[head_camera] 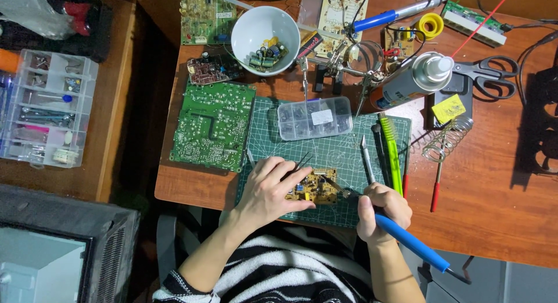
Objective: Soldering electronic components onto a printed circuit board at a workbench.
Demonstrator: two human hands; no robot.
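Green cutting mat bears a small yellow board; left hand pins it with tweezers, right hand grips soldering iron, tip pointing left at it

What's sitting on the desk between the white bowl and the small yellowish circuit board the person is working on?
In the head view, a clear plastic compartment box lies between the white bowl and the small circuit board, on the green cutting mat.

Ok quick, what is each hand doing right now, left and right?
Left hand: holding black tweezers, resting on the small yellow circuit board.
Right hand: closed around the blue-handled soldering iron.
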